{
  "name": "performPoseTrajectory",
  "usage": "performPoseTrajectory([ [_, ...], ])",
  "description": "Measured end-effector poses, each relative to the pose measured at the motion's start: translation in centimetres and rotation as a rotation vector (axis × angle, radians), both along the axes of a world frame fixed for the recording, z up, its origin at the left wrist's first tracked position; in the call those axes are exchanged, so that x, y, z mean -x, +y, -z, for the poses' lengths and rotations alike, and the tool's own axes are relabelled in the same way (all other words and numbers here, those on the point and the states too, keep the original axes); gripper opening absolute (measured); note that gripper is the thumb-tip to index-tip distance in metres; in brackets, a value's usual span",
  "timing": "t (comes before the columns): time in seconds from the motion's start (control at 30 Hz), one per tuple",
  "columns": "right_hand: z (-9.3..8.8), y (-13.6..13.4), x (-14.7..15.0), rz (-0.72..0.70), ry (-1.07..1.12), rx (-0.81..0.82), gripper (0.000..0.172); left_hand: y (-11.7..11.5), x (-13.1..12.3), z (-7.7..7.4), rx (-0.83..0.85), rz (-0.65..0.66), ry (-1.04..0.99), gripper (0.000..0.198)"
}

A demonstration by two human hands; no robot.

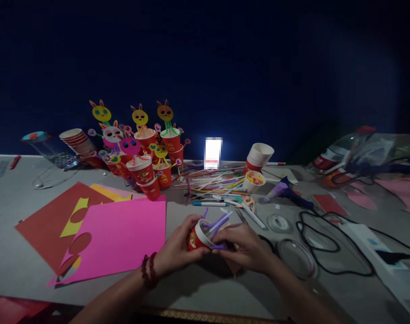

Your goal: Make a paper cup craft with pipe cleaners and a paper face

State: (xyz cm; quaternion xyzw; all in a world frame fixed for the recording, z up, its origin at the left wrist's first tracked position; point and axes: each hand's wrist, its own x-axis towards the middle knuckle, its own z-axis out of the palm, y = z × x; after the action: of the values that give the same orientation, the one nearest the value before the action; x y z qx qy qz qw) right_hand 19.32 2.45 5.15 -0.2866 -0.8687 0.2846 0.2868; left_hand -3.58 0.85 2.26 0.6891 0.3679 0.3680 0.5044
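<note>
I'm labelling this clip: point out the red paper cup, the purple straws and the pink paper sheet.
red paper cup (193, 240), head view, its red side wall.
purple straws (220, 222), head view, strand above the rim.
pink paper sheet (131, 234), head view, its bare middle.

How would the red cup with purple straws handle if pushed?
The red cup looks like thin paper: probably light, easily crushed. On its side in the left hand, it could roll. The purple straws may make it tippy.
</note>
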Motion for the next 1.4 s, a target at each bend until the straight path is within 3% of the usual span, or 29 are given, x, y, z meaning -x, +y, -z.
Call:
performPoseTrajectory([
  [0.23,0.0,-0.4,0.1,0.042,-0.018,0.072,0.010,0.0,0.1,0.1,-0.043,-0.019,0.035,0.064],
  [0.4,0.3,-0.3,0.2,0.043,0.005,0.126,0.021,0.0,0.1,0.2,-0.024,-0.032,0.047,0.079],
  [0.7,0.4,-0.2,0.3,0.017,0.031,0.113,0.037,-0.3,0.3,0.7,-0.164,-0.071,0.079,0.072],
  [0.93,0.2,-0.3,0.4,0.051,0.033,0.172,0.024,-0.5,0.2,0.7,-0.243,-0.108,0.101,0.071],
  [1.17,-0.3,-0.4,0.7,0.031,0.135,-0.005,0.030,-0.2,0.3,1.0,-0.313,-0.173,0.087,0.073],
  [1.3,-0.8,-0.5,1.1,-0.050,0.200,-0.100,0.012,-0.2,0.3,0.9,-0.322,-0.187,0.104,0.072],
  [1.4,-0.8,-0.8,1.4,-0.024,0.214,-0.186,0.006,-0.2,0.3,0.8,-0.327,-0.207,0.107,0.073],
])
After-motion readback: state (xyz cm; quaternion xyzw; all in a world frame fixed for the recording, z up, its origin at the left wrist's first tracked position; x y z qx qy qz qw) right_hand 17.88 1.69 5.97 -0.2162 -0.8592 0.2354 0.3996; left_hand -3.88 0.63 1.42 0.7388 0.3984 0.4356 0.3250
